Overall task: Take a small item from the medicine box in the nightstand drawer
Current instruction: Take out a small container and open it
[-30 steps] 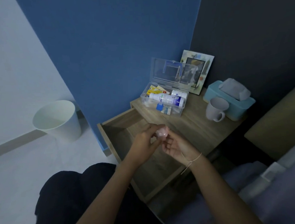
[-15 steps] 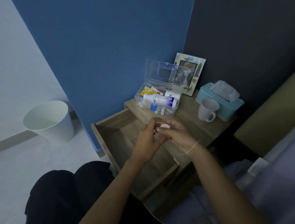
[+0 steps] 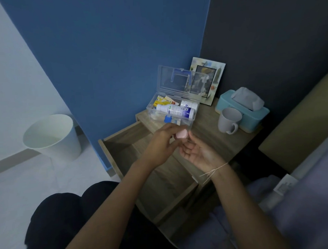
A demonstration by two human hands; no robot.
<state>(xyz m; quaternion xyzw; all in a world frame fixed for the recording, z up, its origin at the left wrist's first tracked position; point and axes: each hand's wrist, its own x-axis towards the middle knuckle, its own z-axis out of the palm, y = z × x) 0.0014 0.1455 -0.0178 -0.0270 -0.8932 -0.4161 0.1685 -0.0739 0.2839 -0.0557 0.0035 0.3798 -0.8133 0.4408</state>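
The clear plastic medicine box [image 3: 177, 82] stands on the nightstand top [image 3: 210, 139] with its lid up. Inside lie a white bottle [image 3: 174, 110], yellow packets and other small packs. Below it the wooden drawer [image 3: 121, 145] is pulled out. Just in front of the box, over the drawer, my left hand [image 3: 158, 145] and my right hand [image 3: 200, 153] meet around a small pale pink item [image 3: 181, 134]. Left fingertips pinch it from the left; the right hand is palm up, fingertips touching it from the right.
A white mug [image 3: 228, 121], a teal tissue box [image 3: 243, 111] and a photo frame [image 3: 208, 79] share the nightstand top. A white wastebasket [image 3: 51, 136] stands on the floor at left. Bedding [image 3: 303, 203] lies at right, my dark-clad knees at the bottom.
Both hands have risen slightly toward the box with the pink item still between them. The right hand has turned more palm up.
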